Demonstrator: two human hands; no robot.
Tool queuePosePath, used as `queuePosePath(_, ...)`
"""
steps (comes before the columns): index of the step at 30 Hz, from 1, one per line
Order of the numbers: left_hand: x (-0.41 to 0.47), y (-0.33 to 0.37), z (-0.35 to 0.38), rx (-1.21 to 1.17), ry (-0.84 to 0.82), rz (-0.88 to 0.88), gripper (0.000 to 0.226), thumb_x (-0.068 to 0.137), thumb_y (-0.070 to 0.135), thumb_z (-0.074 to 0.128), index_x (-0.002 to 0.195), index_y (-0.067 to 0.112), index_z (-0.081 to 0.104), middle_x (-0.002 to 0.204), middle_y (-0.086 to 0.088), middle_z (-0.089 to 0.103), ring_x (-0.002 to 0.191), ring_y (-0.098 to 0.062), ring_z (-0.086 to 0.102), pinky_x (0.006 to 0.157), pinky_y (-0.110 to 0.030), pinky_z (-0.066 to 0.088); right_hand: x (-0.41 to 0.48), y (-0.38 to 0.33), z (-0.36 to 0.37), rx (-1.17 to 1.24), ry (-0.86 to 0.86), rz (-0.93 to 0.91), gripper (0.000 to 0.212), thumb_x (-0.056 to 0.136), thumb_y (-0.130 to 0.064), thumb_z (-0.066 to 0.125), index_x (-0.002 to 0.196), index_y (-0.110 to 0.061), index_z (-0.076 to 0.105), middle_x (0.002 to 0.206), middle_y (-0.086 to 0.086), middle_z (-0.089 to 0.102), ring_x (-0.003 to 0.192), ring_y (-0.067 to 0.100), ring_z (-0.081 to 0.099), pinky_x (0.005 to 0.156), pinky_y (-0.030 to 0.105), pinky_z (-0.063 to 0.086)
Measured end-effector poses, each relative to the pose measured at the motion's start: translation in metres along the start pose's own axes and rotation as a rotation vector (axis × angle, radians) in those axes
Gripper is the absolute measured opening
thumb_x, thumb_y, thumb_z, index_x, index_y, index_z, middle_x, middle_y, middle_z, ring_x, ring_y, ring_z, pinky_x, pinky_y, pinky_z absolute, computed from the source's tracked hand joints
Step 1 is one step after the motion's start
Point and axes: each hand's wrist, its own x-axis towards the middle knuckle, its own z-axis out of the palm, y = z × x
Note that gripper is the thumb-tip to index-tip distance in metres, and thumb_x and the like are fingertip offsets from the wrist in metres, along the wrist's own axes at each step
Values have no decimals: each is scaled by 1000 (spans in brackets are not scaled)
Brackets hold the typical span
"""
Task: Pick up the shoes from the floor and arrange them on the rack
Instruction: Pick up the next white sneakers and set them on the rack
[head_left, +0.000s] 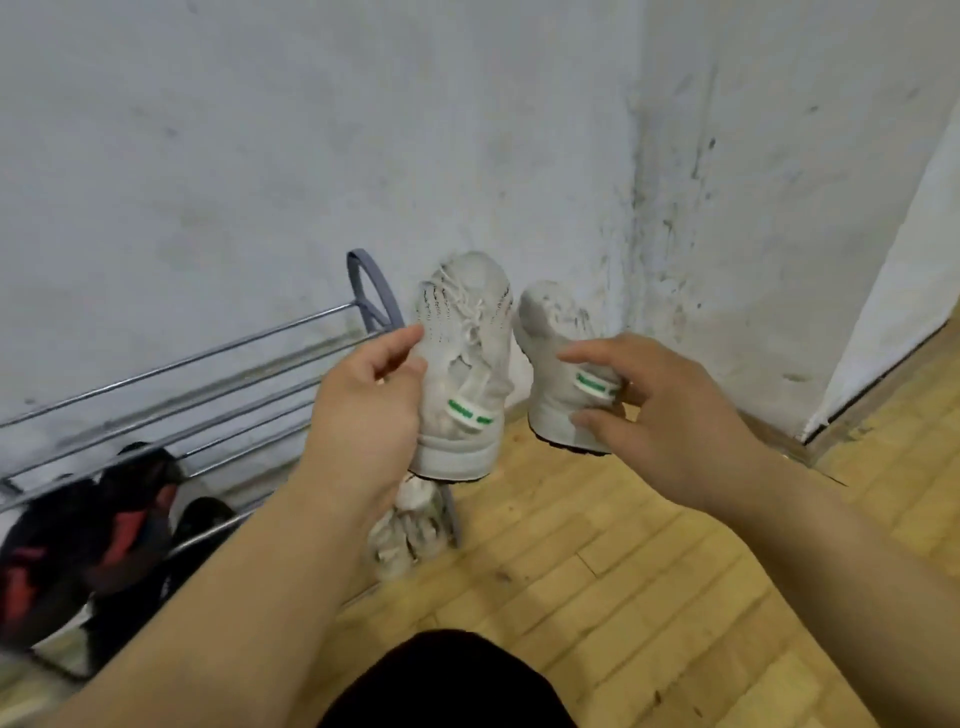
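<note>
Gripping one white sneaker each, both hands hold the pair in the air beside the rack's right end in the head view. The left hand (363, 410) curls round the side of the laced sneaker (462, 358); the right hand (670, 415) pinches the heel of the second sneaker (553, 353), toes pointing towards the wall. Both are off the wooden floor (623, 571) and not yet on the rack (208, 357). Its top rails are thin and spaced, so a sneaker set down crooked could slip between them onto the black-and-red shoes (78, 545) below. A toe could also catch the grey end loop (371, 291).
</note>
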Motion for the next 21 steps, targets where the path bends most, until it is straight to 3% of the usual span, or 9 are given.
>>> queuePosePath(4, -8, 21, -77, -70, 216, 103, 26, 98, 23, 64, 104, 47, 74, 118, 16, 75, 102, -5, 73, 97, -38, 58, 42, -63, 35, -11, 21, -207, 50, 86, -7, 78, 124, -36, 66, 102, -20, 59, 100, 1, 58, 84, 13, 44)
queuePosePath(6, -8, 25, -112, -85, 308, 128, 28, 101, 23, 62, 109, 47, 72, 120, 17, 73, 90, 3, 73, 86, -29, 60, 64, -92, 62, -18, -6, -311, 44, 86, -8, 79, 123, -29, 68, 100, -13, 60, 94, 7, 56, 84, 11, 42)
queuePosePath(9, 0, 21, -164, -93, 438, 147, 30, 103, 19, 59, 121, 41, 69, 124, 14, 70, 75, 10, 70, 65, -14, 54, 98, -127, 113, -12, -31, -426, 42, 85, -5, 79, 123, -21, 69, 102, -12, 57, 93, 4, 51, 83, 4, 36)
queuePosePath(11, 9, 12, -195, -99, 494, 147, 31, 104, 20, 58, 124, 40, 68, 123, 15, 71, 69, 8, 68, 65, -18, 55, 120, -145, 152, -31, -51, -462, 42, 86, -6, 77, 124, -21, 68, 103, -14, 53, 95, 3, 47, 84, 1, 32)
queuePosePath(13, 22, 0, -222, -110, 539, 137, 31, 104, 21, 57, 125, 41, 67, 127, 15, 69, 74, 11, 68, 69, -18, 53, 137, -153, 195, -62, -74, -484, 42, 86, -4, 75, 125, -20, 67, 104, -12, 51, 97, 9, 47, 86, 7, 34)
queuePosePath(15, 38, -13, -242, -130, 584, 115, 31, 104, 20, 57, 127, 37, 68, 129, 12, 68, 82, 11, 68, 69, -14, 51, 145, -150, 236, -87, -88, -466, 43, 86, -2, 73, 125, -19, 67, 106, -4, 55, 101, 20, 52, 90, 27, 44)
queuePosePath(17, 56, -24, -256, -158, 622, 89, 31, 104, 18, 57, 131, 30, 68, 126, 11, 69, 76, 12, 66, 61, -8, 50, 144, -140, 267, -78, -95, -413, 46, 85, 0, 71, 126, -19, 67, 110, 0, 57, 104, 23, 54, 91, 43, 51)
queuePosePath(19, 74, -34, -265, -155, 638, 73, 32, 105, 18, 57, 133, 25, 68, 123, 10, 69, 66, 14, 65, 55, -7, 49, 144, -133, 285, -43, -101, -362, 51, 83, 2, 71, 130, -19, 65, 117, -4, 53, 108, 17, 53, 95, 44, 51)
queuePosePath(21, 90, -45, -270, -131, 642, 66, 31, 104, 19, 57, 133, 25, 68, 126, 10, 69, 81, 9, 68, 67, -11, 54, 145, -131, 292, -8, -89, -280, 56, 85, -6, 76, 137, -24, 60, 129, -7, 47, 121, 14, 50, 106, 36, 46)
